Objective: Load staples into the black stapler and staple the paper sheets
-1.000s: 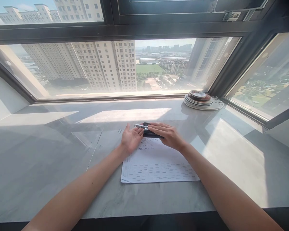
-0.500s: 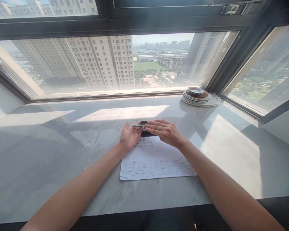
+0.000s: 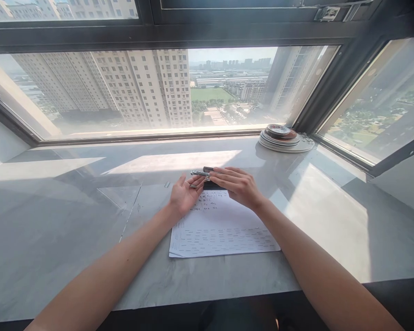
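A black stapler point(image 3: 211, 185) lies at the far edge of a printed paper sheet point(image 3: 222, 227) on the grey counter. Its silvery metal part point(image 3: 199, 173) sticks out to the left. My right hand point(image 3: 239, 186) lies over the stapler with the fingers wrapped round its top. My left hand point(image 3: 184, 195) rests palm up just left of it, fingers apart, the fingertips right under the metal part. Most of the stapler's body is hidden by my right fingers.
A small loose staple strip point(image 3: 166, 184) lies on the counter point(image 3: 72, 207) left of my hands. A stack of plates point(image 3: 284, 138) stands at the back right by the window frame. Large windows run along the far and right sides.
My right hand has raised the stapler's top a little, and the metal part now sits higher above my left fingertips. The view has shifted slightly.
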`<state>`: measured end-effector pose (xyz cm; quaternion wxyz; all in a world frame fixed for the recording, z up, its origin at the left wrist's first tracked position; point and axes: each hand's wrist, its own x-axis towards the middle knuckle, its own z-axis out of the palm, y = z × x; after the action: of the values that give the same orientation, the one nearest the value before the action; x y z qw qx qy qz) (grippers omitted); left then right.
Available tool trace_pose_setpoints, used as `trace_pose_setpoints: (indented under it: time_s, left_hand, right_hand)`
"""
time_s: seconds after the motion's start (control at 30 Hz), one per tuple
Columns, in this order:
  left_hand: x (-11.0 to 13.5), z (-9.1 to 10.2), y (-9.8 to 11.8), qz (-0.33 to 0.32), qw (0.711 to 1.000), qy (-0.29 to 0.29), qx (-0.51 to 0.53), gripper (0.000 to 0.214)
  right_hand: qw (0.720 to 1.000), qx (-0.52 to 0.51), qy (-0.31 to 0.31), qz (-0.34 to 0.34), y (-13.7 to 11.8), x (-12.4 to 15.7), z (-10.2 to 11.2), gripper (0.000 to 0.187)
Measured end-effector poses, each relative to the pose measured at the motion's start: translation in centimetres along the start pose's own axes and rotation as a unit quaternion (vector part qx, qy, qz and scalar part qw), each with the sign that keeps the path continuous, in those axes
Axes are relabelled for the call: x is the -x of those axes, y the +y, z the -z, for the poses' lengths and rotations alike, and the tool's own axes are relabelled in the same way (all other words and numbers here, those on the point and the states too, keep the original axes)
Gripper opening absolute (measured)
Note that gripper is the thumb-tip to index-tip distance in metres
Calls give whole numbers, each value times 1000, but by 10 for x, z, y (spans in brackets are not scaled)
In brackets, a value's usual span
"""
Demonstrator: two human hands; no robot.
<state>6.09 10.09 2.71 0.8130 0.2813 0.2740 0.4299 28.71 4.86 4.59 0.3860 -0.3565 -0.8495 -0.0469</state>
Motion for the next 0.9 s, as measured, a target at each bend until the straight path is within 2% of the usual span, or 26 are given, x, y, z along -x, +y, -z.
trace_pose_setpoints:
  time_s: [0.1, 0.17, 0.27, 0.37, 0.5, 0.7, 0.9]
  left_hand:
    - [1, -2, 1, -5, 1000, -8, 29, 37]
    - [2, -2, 1, -26, 999, -5, 45, 31]
    - [1, -3, -1, -49, 998, -8, 29, 30]
    - [1, -4, -3, -57, 998, -23, -4, 24]
    - [4, -6, -3, -94, 995, -33, -30, 15]
    - [11, -14, -1, -86, 988, -98, -77, 20]
    - [14, -16, 0, -85, 987, -114, -80, 23]
  right_hand:
    - [991, -79, 69, -86, 3, 2, 0, 40]
    - [970, -152, 89, -169, 5, 4, 3, 34]
    - [928, -283, 28, -241, 9, 8, 11, 38]
    - [897, -371, -78, -227, 12, 10, 16, 42]
    - [892, -378, -174, -180, 11, 8, 13, 47]
    - [898, -362, -206, -146, 6, 4, 9, 42]
    - [907, -333, -221, -130, 9, 5, 9, 38]
